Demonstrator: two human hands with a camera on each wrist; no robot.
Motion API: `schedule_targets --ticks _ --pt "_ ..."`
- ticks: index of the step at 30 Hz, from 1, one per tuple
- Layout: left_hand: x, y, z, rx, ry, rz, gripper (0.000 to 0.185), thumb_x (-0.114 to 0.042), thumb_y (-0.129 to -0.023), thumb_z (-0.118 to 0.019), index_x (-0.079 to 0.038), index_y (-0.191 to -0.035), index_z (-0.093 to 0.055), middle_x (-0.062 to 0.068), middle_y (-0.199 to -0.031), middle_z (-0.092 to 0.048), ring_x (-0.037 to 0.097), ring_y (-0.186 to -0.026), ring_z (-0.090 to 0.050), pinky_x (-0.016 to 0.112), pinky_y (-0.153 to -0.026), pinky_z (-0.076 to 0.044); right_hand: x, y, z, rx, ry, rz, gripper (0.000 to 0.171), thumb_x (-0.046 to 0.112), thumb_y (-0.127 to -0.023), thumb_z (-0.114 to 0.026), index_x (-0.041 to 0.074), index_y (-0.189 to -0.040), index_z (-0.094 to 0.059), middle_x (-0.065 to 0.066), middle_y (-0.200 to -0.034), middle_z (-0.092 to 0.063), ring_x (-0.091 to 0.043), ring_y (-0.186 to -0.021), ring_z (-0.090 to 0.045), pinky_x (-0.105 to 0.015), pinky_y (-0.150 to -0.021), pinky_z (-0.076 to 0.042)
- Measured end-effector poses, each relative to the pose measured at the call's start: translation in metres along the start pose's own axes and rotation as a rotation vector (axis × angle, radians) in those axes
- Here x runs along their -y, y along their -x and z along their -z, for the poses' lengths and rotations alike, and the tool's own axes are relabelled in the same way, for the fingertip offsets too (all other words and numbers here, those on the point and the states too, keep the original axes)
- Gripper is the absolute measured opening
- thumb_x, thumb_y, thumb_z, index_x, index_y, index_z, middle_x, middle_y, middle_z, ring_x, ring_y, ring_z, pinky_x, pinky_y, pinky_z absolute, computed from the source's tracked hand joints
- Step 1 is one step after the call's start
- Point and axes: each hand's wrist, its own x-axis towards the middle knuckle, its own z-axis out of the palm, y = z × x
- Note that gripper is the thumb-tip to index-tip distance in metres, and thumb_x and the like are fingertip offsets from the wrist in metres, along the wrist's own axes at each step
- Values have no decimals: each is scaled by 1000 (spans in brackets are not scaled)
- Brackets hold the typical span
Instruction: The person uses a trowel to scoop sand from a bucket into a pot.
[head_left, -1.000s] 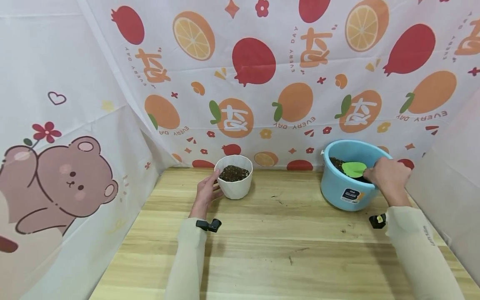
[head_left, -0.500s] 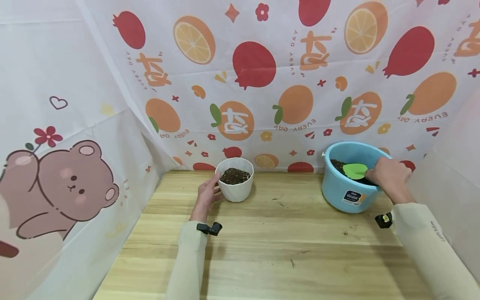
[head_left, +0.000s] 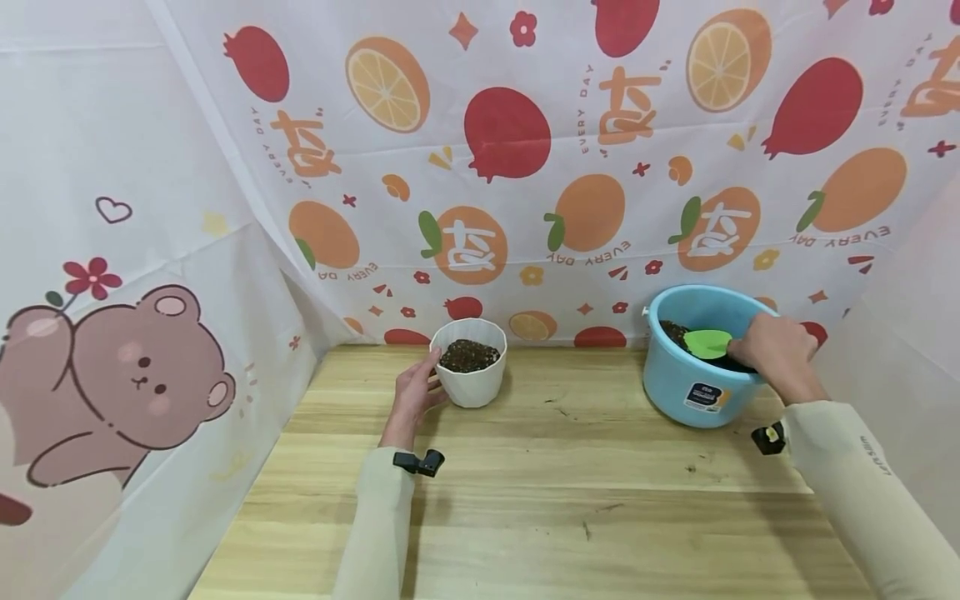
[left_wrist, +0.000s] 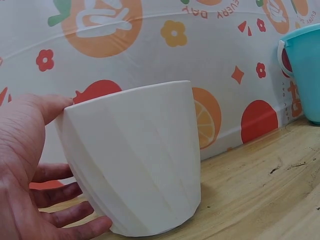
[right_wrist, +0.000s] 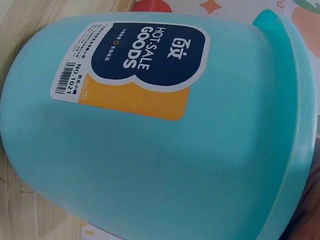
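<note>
A white faceted flower pot (head_left: 472,385) with dark soil (head_left: 469,356) in it stands upright on the wooden table. At its left side is my left hand (head_left: 412,393), thumb at the rim and loosely spread fingers along the wall, the little fingertip near the base in the left wrist view. Over on the right, my right hand (head_left: 780,354) reaches over the rim of a light blue bucket (head_left: 678,387) and grips a green trowel (head_left: 707,343). The trowel's blade lies at the dark soil inside; the hand hides its handle. Bucket wall fills most of the right wrist view.
The wooden table (head_left: 555,483) has small dark crumbs scattered between pot and bucket. A fruit-printed cloth (head_left: 510,208) hangs right behind both containers. Another cloth with a printed bear (head_left: 150,375) closes the left side, and a plain pale one (head_left: 907,358) the right.
My right forearm has swung slightly to the right while the hand stays over the bucket with the trowel. The head view has tilted a little. My left hand and the pot keep their places.
</note>
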Motion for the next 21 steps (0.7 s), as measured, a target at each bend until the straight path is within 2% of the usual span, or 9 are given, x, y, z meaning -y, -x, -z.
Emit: schedule_targets --ticks 11,21 --pt "0 1 1 -17 4 -10 71 -58 -97 -60 -3 -142 -56 15 -144 -54 21 -107 -60 29 -80 -62 2 -3 -2 -1 9 -3 32 30 -84 -64 -1 -77 -56 -18 -72 -49 -37 -69 -51 -43 -56 -41" --pt "1 1 0 -8 7 -8 72 -60 -95 -61 -5 -142 -55 15 -146 -54 24 -114 -60 32 -86 -62 3 -7 -4 -5 -8 -8 34 28 -85 -62 -5 -84 -57 -22 -77 -50 -38 -72 -51 -44 -56 -43"
